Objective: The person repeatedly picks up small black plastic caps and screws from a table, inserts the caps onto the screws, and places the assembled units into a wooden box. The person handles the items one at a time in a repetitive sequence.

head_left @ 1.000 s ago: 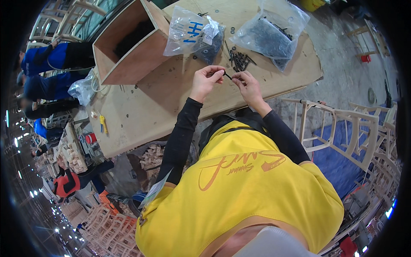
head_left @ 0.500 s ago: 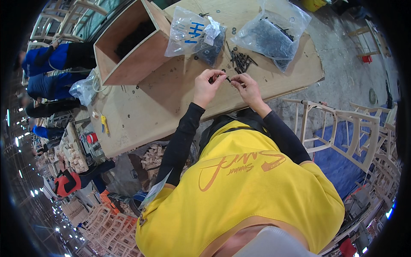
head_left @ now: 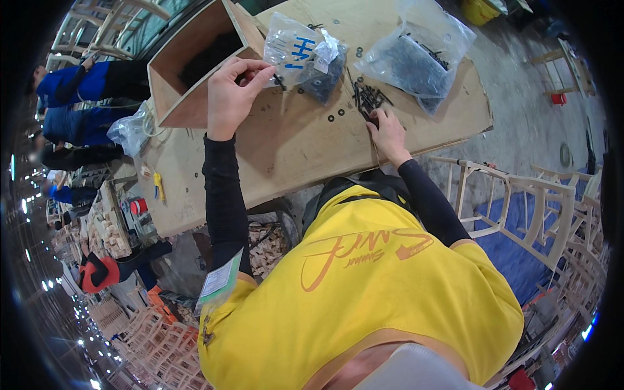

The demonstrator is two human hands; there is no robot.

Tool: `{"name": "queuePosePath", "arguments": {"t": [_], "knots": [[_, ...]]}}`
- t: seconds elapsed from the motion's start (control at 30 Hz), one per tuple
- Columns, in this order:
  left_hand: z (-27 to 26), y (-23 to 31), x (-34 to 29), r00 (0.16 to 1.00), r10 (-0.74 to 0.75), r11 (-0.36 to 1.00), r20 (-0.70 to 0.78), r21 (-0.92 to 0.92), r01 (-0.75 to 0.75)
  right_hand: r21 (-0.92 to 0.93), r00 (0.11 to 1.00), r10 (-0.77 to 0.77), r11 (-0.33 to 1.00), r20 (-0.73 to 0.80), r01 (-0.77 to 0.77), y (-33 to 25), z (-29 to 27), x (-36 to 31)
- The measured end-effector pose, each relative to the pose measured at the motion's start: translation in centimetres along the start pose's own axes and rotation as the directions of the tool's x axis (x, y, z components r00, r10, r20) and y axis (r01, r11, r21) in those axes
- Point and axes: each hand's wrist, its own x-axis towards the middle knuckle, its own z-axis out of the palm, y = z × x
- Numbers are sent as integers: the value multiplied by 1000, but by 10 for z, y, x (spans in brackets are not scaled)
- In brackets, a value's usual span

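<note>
My left hand (head_left: pixel 234 92) is raised in front of the open wooden box (head_left: pixel 185 104), pinching a black bolt (head_left: pixel 279 82) that seems to carry a washer near its end. My right hand (head_left: pixel 389 135) is at the near side of a loose pile of black bolts (head_left: pixel 368 96) on the table. Its thumb and fingers close around a dark bolt, mostly hidden by the fingertips. Two black washers (head_left: pixel 331 118) lie between my hands. Dark small parts fill the inside of the box, their kind too shadowed to tell.
Two clear plastic bags of black hardware, a left bag (head_left: pixel 281 49) and a right bag (head_left: pixel 409 68), lie on the wooden table (head_left: pixel 292 153). A yellow-handled tool (head_left: pixel 158 187) is at the left. Chair frames (head_left: pixel 513 195) stand at the right; several people work at the left.
My hands, together at the table's middle before, have parted. The left moved up and left to the box with the bolt; the right shifted slightly right to the bolt pile.
</note>
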Motion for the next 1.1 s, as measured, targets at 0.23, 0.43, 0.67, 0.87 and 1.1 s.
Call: {"name": "queuePosePath", "arguments": {"t": [0.23,0.43,0.67,0.87,1.1], "knots": [[-6,-8,4,998,69,997,-9,25,-69,69,999,26,997,-32,-24,9,8,2],[-56,-34,39,750,68,993,-658,116,12,136,998,64,989,4,-64,14,7,6],[44,-53,-15,980,-185,841,-70,-527,122,318,970,189,920,151,-229,19,1,8],[129,-28,-56,885,-265,690,383,-565,452,634,993,34,767,113,-98,-25,-22,-1],[156,-34,-69,906,-282,687,316,-593,420,771,995,-21,634,99,-63,-56,-23,-5]]}}
